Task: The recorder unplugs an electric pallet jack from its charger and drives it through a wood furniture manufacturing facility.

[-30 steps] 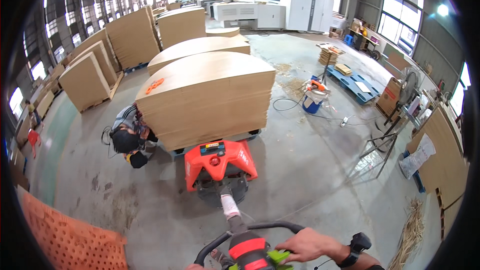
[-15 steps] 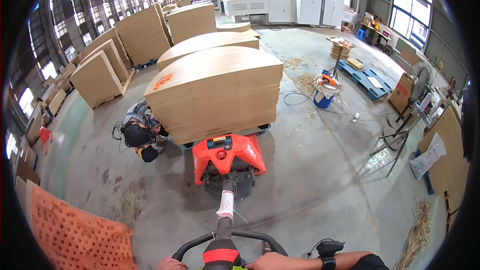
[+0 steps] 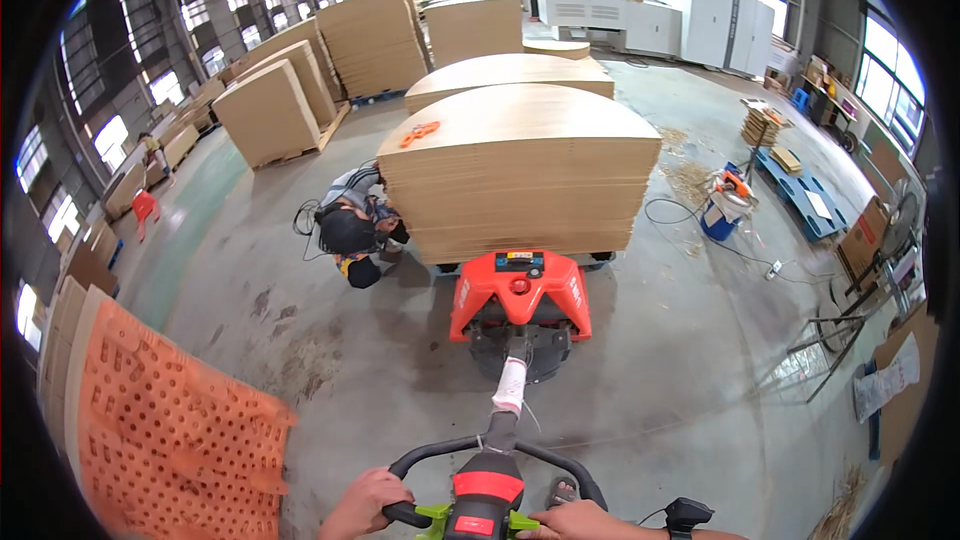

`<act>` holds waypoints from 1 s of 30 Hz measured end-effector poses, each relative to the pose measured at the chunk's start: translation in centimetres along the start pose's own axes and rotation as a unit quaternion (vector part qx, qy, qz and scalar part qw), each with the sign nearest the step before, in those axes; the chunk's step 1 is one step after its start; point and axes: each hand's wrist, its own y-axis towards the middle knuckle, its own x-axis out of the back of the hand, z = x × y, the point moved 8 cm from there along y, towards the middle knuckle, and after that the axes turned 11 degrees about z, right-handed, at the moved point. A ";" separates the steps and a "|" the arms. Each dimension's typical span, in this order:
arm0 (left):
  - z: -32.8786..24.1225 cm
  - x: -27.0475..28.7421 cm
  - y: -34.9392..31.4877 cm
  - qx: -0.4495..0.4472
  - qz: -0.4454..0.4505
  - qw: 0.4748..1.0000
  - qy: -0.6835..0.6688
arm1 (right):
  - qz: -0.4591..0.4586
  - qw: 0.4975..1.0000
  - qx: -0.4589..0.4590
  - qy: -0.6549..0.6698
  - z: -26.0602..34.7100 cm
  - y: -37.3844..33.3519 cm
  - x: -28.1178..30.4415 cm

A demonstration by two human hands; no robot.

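A red electric pallet truck stands against a tall stack of wooden boards. Its black tiller handle reaches toward me, with green levers at the control head. My left hand is closed round the left end of the handle loop. Beside the right-hand green lever, my right hand is closed at the control head; the lower edge of the picture cuts off part of its fingers. An orange tool-like object lies on top of the stack.
Left of the stack, a person crouches close to its base. An orange perforated sheet leans at the near left. A blue bucket with a cable stands right, near a blue pallet. More board stacks stand behind.
The truck, stack and crouching person have shifted right in the picture as the view turned. More of my left hand and the green levers now show. The truck stays against the stack.
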 end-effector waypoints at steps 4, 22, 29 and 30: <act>2.3 0.0 0.1 -0.002 -0.025 0.999 -0.032 | 0.045 0.997 -0.052 -0.024 -1.0 1.9 -0.8; 18.5 6.2 -0.2 -0.046 -0.075 0.996 -0.014 | 0.056 0.989 -0.134 -0.019 0.0 16.8 -5.5; 17.9 6.7 0.2 -0.012 -0.068 0.997 -0.027 | 0.024 0.982 -0.182 -0.043 -0.2 16.6 -4.8; 17.8 6.4 0.3 -0.012 -0.074 0.997 -0.023 | 0.007 0.982 -0.179 -0.058 -0.9 16.4 -5.3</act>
